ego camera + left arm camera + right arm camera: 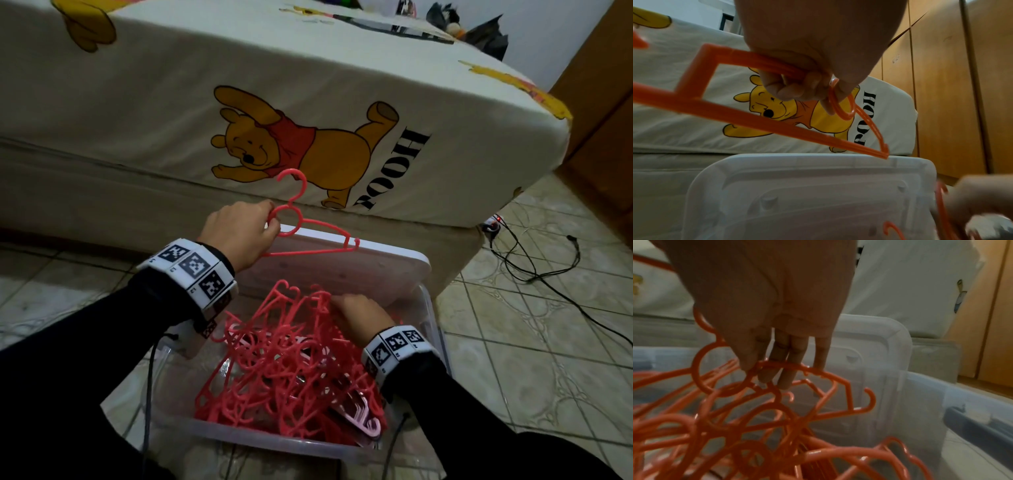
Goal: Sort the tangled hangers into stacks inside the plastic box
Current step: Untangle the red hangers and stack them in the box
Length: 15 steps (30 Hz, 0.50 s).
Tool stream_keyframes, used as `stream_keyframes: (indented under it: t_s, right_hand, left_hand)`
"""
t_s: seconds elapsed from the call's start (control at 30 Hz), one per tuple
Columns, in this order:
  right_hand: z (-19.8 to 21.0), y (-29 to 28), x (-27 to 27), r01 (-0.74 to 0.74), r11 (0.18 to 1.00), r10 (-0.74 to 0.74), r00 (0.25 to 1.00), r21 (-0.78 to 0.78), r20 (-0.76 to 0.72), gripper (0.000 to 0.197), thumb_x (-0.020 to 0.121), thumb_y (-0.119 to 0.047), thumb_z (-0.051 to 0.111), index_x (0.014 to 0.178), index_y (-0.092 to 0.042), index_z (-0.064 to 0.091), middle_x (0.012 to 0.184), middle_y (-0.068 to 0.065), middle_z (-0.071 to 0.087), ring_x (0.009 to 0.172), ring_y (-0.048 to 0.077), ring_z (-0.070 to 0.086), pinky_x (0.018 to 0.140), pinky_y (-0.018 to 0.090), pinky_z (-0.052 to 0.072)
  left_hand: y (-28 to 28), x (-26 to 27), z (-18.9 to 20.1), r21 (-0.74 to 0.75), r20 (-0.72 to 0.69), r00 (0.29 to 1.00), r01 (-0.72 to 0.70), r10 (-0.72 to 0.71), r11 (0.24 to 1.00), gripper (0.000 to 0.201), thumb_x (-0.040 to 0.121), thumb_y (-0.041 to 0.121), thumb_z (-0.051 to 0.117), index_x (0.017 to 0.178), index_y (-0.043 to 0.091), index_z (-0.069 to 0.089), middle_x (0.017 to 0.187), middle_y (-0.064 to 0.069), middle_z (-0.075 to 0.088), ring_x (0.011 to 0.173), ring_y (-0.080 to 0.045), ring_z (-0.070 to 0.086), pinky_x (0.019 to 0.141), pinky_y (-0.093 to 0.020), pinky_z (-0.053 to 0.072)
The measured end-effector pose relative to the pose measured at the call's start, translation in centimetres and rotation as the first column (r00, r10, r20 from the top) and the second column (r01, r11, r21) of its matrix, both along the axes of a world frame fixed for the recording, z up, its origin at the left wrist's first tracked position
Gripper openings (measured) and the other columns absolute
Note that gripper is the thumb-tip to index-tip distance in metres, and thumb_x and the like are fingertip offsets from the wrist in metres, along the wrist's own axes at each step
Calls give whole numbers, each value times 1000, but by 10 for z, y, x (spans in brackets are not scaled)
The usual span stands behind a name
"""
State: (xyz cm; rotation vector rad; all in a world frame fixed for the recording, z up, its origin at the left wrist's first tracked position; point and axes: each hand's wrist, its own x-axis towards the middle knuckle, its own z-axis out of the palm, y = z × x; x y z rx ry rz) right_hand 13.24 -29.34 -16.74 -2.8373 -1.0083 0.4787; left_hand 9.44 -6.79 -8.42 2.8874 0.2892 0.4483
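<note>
Hangers (291,370) part-sorted: one freed hanger (308,236) gripped in left hand (239,233), right hand (363,315) fingers extended into tangle inside plastic box (430,308); next, free another, align, stack.

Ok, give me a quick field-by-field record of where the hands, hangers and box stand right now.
left hand: grips one coral plastic hanger by its neck ring, raised above the box
right hand: reaching into the tangled pile of coral plastic hangers, fingers touching one; a firm grip cannot be confirmed
clear plastic box: on the tiled floor, holding the pile
white plastic lid: standing behind the box, in front of the bed
stacks: none visible yet
pale pink hangers: a few in the near right corner
</note>
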Motion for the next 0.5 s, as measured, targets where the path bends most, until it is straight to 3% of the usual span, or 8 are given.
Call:
stream_keyframes:
  t_s: [0.13,0.23,0.3,0.5]
  right_hand:
    - [17,2,1,-17,993,0,990,116,138,21,92,-23,46,110,-22,57,109,5,61,103,27,59,77,33,43]
    - [28,-1,4,-3,982,-41,973,187,226,17,92,-24,46,106,-25,56,105,1,61,98,26,59,68,31,37]
    - [33,-5,6,31,971,-86,971,238,224,16,93,-25,45,104,-25,56,104,1,61,97,26,59,68,32,40]
    - [28,-10,3,89,992,-100,987,94,123,19,92,-24,44,106,-26,58,108,4,66,99,27,61,74,34,43]
  left_hand:
    - [2,1,2,14,11,1000,12,-12,1000,26,97,37,41,100,18,58,94,-11,64,87,-36,59,62,-34,32]
    - [3,2,2,-8,11,1000,24,-24,1000,28,97,37,41,105,18,59,100,-11,65,91,-36,60,63,-35,37]
    - [3,2,3,-23,22,999,28,-28,999,28,97,37,40,105,18,59,102,-11,66,94,-37,60,66,-37,40]
    - [-1,-1,7,-91,103,994,48,-38,995,27,97,36,41,104,18,60,105,-7,65,96,-34,59,70,-39,42]
